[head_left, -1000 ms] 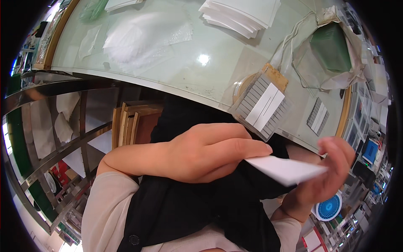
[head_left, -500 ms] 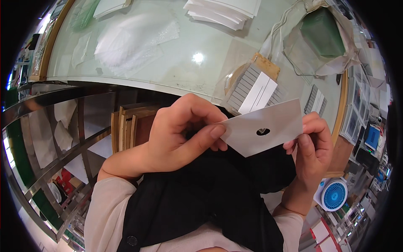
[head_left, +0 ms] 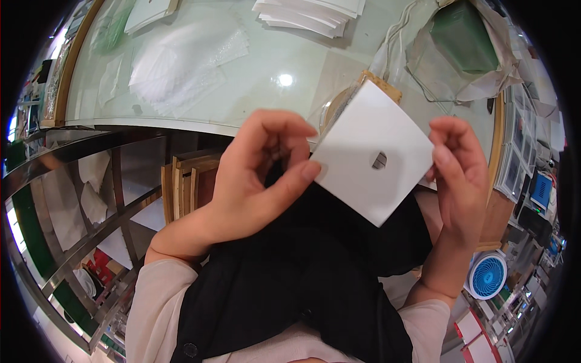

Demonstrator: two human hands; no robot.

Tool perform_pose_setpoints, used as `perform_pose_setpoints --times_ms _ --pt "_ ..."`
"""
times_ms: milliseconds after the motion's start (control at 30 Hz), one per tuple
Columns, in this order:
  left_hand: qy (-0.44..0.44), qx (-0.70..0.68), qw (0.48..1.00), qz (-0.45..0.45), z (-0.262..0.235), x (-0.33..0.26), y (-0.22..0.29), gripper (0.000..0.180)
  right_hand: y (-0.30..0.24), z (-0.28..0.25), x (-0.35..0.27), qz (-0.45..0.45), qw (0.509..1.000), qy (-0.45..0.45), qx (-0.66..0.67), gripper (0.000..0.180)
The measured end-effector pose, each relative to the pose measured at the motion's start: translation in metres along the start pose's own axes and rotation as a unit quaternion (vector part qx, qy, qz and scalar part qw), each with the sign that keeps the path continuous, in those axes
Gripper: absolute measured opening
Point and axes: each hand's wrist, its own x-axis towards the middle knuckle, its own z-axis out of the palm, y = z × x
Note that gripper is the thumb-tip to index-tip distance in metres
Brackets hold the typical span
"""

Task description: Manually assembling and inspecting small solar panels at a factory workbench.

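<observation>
Both hands hold a white square card up over the lap, in front of the table edge.

The left hand pinches the card at its left corner: the thumb tip presses the near face, while the curled fingers sit behind, their contact with the back hidden. The card stands tilted on one corner like a diamond, its flat face toward the camera, one corner up toward the table and one down toward the dark apron; being square, it shows no long axis. A small dark hole sits near its middle. The card hides most of a wooden-edged object behind its top corner. The right hand grips the right corner, fingers bent and close together; the exact contact point is hard to make out. A blue fan lies lower right.
</observation>
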Motion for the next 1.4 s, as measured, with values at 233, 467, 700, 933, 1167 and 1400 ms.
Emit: perform_pose_setpoints --times_ms 233,467,700,933,1167,1400 --pt "0.044 -0.028 0.995 -0.082 0.000 0.016 -0.009 0.041 0.008 -0.006 0.031 0.017 0.999 -0.015 -0.026 0.033" --pt "0.042 -0.008 0.993 -0.108 0.000 0.012 -0.013 0.042 0.017 -0.004 0.032 0.008 0.998 -0.003 -0.068 0.033" --pt "0.048 -0.007 0.989 -0.139 0.001 0.012 -0.010 0.041 0.019 -0.003 0.033 -0.013 0.996 0.001 -0.084 0.029" --pt "0.043 0.080 0.993 -0.080 -0.002 0.013 -0.017 0.029 0.022 -0.004 0.032 -0.081 0.979 -0.015 -0.184 0.011" --pt "-0.017 0.392 0.891 0.228 -0.017 0.020 -0.023 0.026 0.015 -0.007 0.031 -0.249 0.882 -0.035 -0.399 0.022" --pt "-0.038 0.492 0.764 0.415 -0.023 0.028 -0.030 0.027 0.021 -0.016 0.040 -0.421 0.738 -0.060 -0.524 0.034"
